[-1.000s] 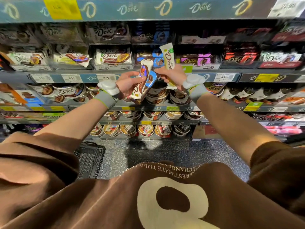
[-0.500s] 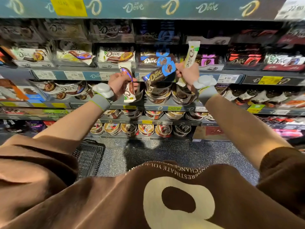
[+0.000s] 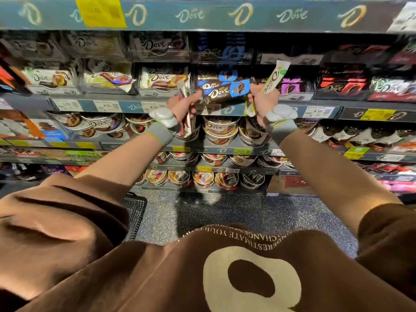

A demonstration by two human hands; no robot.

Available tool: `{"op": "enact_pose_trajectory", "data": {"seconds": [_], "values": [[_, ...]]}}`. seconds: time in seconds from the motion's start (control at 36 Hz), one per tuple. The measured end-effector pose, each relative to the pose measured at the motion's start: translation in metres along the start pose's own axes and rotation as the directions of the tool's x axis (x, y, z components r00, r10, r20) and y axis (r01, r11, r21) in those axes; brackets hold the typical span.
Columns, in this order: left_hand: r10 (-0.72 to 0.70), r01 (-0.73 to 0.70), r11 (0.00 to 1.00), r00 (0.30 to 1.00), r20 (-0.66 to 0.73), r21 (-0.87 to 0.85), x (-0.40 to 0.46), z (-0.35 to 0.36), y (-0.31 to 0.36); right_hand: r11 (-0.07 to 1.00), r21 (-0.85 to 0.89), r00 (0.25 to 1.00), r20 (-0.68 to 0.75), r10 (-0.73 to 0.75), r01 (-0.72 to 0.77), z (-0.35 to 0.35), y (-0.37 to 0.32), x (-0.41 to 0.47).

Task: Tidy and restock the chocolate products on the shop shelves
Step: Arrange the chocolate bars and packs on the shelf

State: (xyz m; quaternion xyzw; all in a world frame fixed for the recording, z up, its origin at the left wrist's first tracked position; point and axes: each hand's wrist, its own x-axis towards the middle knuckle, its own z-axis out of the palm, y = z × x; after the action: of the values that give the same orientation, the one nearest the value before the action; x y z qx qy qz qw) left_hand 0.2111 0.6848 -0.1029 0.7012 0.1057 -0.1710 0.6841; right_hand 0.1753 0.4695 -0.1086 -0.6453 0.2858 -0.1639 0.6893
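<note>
Both hands up at the chocolate shelf, each gripping bars.

I see my right hand [image 3: 261, 102] curled round a cream-wrapped bar [image 3: 273, 77] that stands tilted upward, and pinching the end of a blue-and-brown bar [image 3: 226, 92] that lies crosswise in front of the shelf edge [image 3: 135, 106]. My left hand [image 3: 183, 106] grips a white-and-brown bar [image 3: 185, 122] upright, forefinger stretched to touch the blue bar's other end.
</note>
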Motion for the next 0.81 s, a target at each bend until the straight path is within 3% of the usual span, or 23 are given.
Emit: {"op": "enact_pose_trajectory", "data": {"seconds": [0.14,0.28,0.39,0.53,0.81], "values": [[0.066,-0.066,0.997,0.998,0.001,0.031,0.004,0.012,0.018,0.999,0.03,1.0,0.014,0.01,-0.01,0.008,-0.003,0.007],[0.214,-0.184,0.934,0.974,-0.067,0.305,0.021,0.015,0.035,0.999,0.03,0.996,0.081,-0.045,0.043,0.012,-0.009,0.011],[0.295,-0.249,0.881,0.954,-0.055,0.402,0.033,0.014,0.044,0.97,-0.137,0.977,0.103,-0.187,0.2,0.01,-0.012,0.017],[0.362,-0.282,0.819,0.93,-0.069,0.499,0.042,0.016,0.042,0.905,-0.307,0.953,0.16,-0.257,0.296,0.007,-0.007,0.024],[0.403,-0.262,0.733,0.911,-0.091,0.627,0.048,0.016,0.036,0.854,-0.461,0.97,0.095,-0.224,0.242,0.014,-0.014,0.023]]}}
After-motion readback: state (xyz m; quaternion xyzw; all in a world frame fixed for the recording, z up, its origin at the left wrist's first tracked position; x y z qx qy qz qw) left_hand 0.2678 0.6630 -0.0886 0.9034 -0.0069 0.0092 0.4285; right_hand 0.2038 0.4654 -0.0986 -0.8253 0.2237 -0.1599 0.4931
